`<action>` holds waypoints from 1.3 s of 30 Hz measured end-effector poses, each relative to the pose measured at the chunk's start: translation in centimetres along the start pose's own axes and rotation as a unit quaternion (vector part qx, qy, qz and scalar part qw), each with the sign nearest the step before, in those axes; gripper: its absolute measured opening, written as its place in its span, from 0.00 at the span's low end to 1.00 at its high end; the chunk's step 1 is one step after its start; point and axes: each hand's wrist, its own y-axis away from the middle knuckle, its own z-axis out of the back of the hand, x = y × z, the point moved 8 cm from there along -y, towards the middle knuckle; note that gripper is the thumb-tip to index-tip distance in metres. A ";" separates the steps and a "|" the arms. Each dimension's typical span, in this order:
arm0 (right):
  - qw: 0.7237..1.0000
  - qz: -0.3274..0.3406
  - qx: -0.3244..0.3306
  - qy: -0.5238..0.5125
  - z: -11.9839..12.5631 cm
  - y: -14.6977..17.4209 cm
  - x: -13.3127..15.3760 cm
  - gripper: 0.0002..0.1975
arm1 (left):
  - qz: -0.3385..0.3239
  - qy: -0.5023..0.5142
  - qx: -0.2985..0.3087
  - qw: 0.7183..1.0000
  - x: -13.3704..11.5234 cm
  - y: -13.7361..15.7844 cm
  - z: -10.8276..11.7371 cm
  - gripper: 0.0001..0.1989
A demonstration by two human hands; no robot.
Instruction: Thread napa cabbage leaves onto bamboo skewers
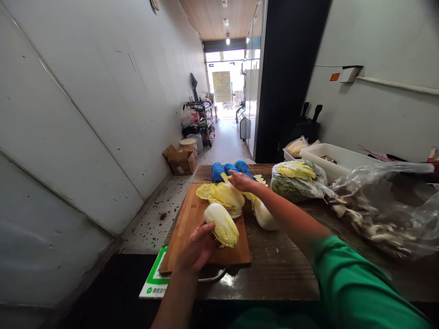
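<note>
My left hand (200, 244) is wrapped round the near side of a small pale napa cabbage (222, 224) over the wooden cutting board (181, 237). Beyond it on the board lie loose yellow cabbage leaves (224, 196). Stretched across them is my right hand (243, 181), its fingers extended beside the top leaf; whether they touch it I cannot tell. Under my right forearm, another cabbage piece (264, 214) rests on the dark wooden table (267, 269), partly hidden by the arm.
Blue-netted items (217, 172) sit at the table's far edge, near white slices (259, 179). To the right are a bag of greens (291, 185), a white plastic tub (338, 160) and a clear bag of mushrooms (373, 219). A green-and-white sign (154, 278) sticks out under the board.
</note>
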 end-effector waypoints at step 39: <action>0.886 -0.026 0.014 -0.462 -2.8 17.3 2.2 0.31 | -0.296 -0.510 -0.045 0.806 -0.6 1.3 -4.6 0.25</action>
